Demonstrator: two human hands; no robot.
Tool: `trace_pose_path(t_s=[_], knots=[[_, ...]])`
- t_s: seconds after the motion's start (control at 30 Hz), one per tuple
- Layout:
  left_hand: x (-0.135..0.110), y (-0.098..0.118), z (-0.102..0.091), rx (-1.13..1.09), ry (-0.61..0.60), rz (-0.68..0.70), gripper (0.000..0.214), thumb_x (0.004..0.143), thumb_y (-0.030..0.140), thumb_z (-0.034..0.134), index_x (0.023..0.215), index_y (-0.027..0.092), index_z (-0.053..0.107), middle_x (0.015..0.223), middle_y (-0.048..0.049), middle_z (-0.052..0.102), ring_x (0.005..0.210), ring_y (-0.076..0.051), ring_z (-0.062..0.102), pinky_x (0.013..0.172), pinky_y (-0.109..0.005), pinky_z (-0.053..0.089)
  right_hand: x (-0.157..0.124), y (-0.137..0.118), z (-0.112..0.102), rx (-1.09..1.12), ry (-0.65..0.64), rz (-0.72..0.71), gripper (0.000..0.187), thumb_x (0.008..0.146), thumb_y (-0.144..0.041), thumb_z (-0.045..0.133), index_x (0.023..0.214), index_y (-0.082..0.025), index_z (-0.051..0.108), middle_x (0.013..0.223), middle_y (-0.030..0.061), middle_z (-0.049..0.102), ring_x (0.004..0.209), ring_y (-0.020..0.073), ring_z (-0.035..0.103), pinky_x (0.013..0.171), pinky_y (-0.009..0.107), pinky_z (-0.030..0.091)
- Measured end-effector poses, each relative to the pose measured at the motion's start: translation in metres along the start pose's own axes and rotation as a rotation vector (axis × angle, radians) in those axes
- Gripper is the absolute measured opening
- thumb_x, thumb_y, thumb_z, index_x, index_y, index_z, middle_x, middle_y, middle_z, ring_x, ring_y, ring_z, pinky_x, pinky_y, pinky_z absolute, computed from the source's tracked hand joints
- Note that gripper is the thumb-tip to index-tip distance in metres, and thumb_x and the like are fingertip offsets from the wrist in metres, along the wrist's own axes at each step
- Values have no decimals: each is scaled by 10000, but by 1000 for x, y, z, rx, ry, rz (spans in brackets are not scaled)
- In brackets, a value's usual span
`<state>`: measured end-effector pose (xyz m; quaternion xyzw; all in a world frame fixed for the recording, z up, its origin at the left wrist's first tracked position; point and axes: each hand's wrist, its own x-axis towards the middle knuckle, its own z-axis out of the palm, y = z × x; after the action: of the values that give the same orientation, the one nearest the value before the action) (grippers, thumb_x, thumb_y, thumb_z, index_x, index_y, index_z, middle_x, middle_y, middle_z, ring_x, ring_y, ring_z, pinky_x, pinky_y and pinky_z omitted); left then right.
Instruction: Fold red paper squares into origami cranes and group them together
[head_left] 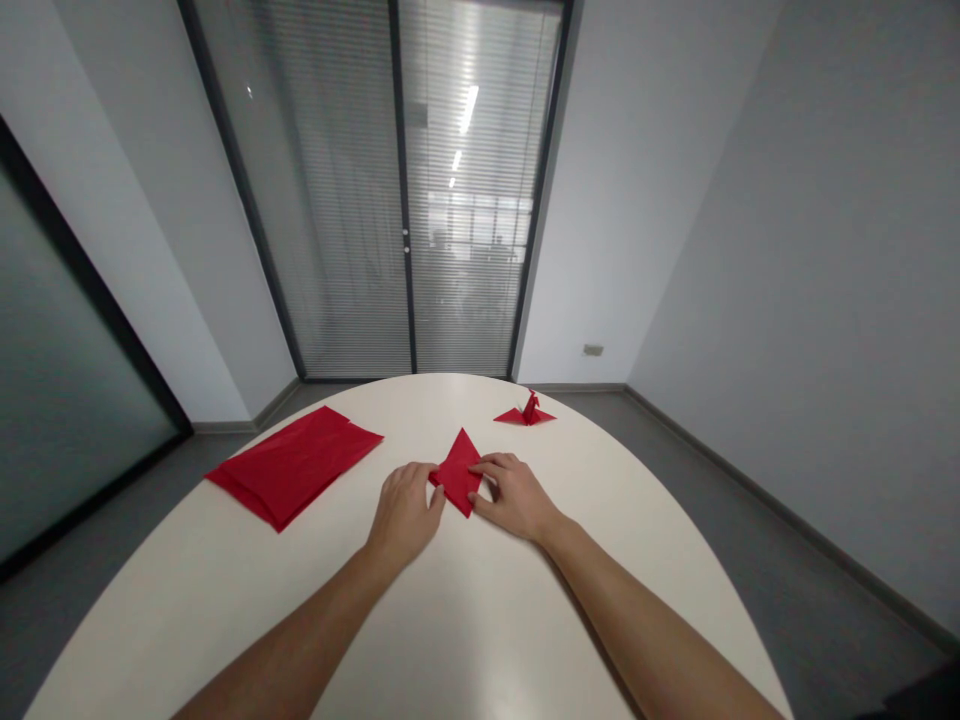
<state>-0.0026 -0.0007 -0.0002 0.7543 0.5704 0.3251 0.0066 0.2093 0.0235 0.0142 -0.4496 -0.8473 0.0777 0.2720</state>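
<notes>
A small folded piece of red paper [459,468], kite-shaped with its tip pointing away from me, lies on the white round table [465,620]. My left hand [403,512] presses on its left corner, fingers curled down onto the paper. On the right side, my right hand [516,494] pinches the edge with bent fingers. Both hands touch the piece from opposite sides.
A stack of flat red paper sheets [294,464] lies on the table to the left. A finished red paper crane [526,412] stands near the far edge. Beyond the table are glass doors with blinds [405,200] and grey walls.
</notes>
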Motion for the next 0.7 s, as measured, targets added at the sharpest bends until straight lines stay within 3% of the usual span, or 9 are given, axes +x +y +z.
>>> trace_pose_path(t_s=[0.17, 0.3, 0.43, 0.6, 0.7], knots=[[1, 0, -1, -86, -18, 33, 261, 906, 77, 457, 1064, 174, 640, 1034, -85, 690, 1002, -254, 613, 959, -450, 479, 0, 2, 1, 43, 8, -37, 295, 811, -132, 607, 1076, -208, 712, 1218, 92, 700, 1203, 263, 584, 1070, 429, 428], [2, -5, 3, -148, -18, 99, 345, 881, 18, 438, 1114, 187, 629, 1040, -74, 687, 1004, -240, 611, 946, -436, 494, 1, 2, 2, 63, -3, 0, 187, 837, -201, 638, 1018, -202, 687, 1269, 109, 681, 1274, 286, 553, 1090, 461, 412], [2, -10, 7, -171, 14, 93, 286, 913, 76, 471, 1101, 204, 644, 1056, -78, 661, 1006, -237, 605, 928, -431, 510, -1, 3, 2, 64, -32, 12, 236, 830, -290, 700, 1047, -199, 679, 1318, 133, 654, 1310, 331, 530, 1091, 512, 402], [2, -9, 4, -185, -10, 149, 254, 884, 57, 509, 957, 231, 679, 1233, -58, 644, 1152, -236, 575, 1024, -435, 474, -2, 7, 3, 73, -61, -50, 285, 878, -239, 645, 1159, -220, 690, 1368, 116, 627, 1345, 313, 502, 1105, 512, 396], [2, -5, 2, -190, -54, 192, 229, 890, 76, 536, 952, 235, 688, 1097, -48, 706, 1088, -235, 607, 990, -428, 485, -1, 10, 4, 74, -31, -81, 301, 899, -178, 589, 1169, -223, 716, 1288, 98, 678, 1261, 273, 564, 1085, 470, 427]])
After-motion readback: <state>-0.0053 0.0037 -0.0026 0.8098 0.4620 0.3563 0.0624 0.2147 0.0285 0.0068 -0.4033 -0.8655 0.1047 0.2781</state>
